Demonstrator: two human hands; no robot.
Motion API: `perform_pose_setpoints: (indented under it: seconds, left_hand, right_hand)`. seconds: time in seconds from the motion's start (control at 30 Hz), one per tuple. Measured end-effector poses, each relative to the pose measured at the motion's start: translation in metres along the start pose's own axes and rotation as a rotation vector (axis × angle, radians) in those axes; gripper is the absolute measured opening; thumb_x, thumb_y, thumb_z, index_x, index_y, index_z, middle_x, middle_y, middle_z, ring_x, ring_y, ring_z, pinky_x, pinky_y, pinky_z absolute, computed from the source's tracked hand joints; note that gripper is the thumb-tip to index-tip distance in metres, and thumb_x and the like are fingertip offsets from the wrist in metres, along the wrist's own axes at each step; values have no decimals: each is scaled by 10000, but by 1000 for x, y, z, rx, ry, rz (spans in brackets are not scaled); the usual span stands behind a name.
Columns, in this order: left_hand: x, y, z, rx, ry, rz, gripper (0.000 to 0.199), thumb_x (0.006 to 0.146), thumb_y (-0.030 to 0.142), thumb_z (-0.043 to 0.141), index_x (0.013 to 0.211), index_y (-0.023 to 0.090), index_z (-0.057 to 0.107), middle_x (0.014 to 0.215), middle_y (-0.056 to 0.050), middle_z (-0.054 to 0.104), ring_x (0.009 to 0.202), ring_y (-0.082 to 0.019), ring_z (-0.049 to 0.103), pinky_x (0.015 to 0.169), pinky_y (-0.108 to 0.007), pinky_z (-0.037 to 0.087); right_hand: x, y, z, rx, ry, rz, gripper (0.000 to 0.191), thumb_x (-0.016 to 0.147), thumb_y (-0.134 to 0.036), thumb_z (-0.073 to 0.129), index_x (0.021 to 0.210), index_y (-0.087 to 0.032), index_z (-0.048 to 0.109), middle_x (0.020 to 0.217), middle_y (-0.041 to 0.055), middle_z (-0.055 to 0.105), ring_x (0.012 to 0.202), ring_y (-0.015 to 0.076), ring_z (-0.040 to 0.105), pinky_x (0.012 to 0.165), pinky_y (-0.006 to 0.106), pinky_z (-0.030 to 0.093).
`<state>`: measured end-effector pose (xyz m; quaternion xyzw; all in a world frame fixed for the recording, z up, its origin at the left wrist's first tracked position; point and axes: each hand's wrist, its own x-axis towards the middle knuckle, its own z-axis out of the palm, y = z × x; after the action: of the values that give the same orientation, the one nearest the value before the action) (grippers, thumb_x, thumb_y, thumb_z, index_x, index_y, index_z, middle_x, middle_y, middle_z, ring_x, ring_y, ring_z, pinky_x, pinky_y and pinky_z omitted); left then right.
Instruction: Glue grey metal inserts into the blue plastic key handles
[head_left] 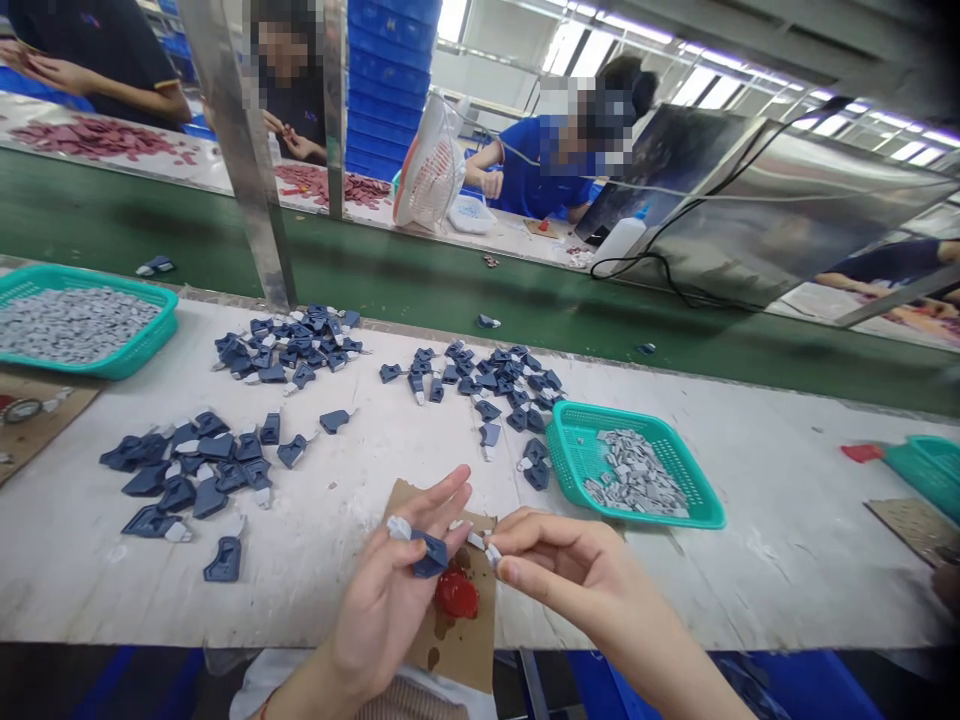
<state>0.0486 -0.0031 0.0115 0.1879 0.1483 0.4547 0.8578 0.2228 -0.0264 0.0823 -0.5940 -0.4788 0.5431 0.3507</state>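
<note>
My left hand (390, 600), palm up, grips a dark blue plastic part (430, 555) with a light grey piece (399, 527) beside it under the thumb. Close to its fingertips, my right hand (570, 565) pinches a small light grey plastic piece (491, 552) between thumb and fingers. The two hands are a little apart, above a brown cardboard sheet (469, 650). On that cardboard, just below the hands, lies a glossy red blob (457, 594) with dark wet stains around it.
A green basket (712, 515) of grey pieces stands to the right, another green basket (127, 365) at far left. Piles of dark blue parts (217, 450) cover the left and middle of the white table (315, 600). Behind runs a green belt (420, 285); co-workers sit beyond.
</note>
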Motion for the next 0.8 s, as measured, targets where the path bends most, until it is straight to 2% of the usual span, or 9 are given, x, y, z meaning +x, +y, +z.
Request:
perform_pose_setpoints:
  seconds: [0.1,0.2,0.3,0.4,0.6,0.8]
  left_hand:
    - [2,-9,1,-29,-71,27,462,860,117,437,1226,244,688,1500,-15,497,1473,-293,265,1192,-484,248]
    - [1,-14,0,-21,-113,63,508,844,107,422,1269,247,662,1519,-11,471,1481,-294,240,1191,-499,242]
    - [-1,-16,0,-17,-150,96,525,837,95,410,1269,252,664,1523,-8,465,1477,-291,253,1161,-481,310]
    - [-2,-16,1,-11,-182,126,527,828,81,415,1237,272,687,1515,12,475,1445,-281,333,1116,-425,383]
    - [-4,-14,3,41,-113,141,471,816,99,463,1155,283,735,1489,16,510,1417,-298,380,1083,-407,415]
    - [-3,-13,2,33,-94,124,435,790,118,506,1107,276,759,1472,10,530,1382,-319,425,1043,-409,440]
  right_hand:
    - [0,-17,9,-178,-2,-120,47,826,-241,696,817,-213,733,851,25,739,833,165,680,776,260,518]
    - [0,-26,18,-310,-6,-195,79,833,-164,669,788,-213,713,811,1,737,786,138,675,745,228,504]
    - [1,-27,23,-364,-14,-221,116,816,-109,661,776,-211,698,809,-13,732,765,124,670,713,212,499]
    - [2,-24,26,-397,-17,-227,141,812,-85,642,778,-211,694,829,-9,726,772,123,663,704,212,495]
    - [6,-20,29,-463,-10,-275,135,818,-129,639,780,-236,712,815,5,709,754,148,649,692,243,497]
    - [8,-21,28,-419,-42,-183,130,789,-147,672,795,-249,753,833,19,728,756,177,662,680,272,516]
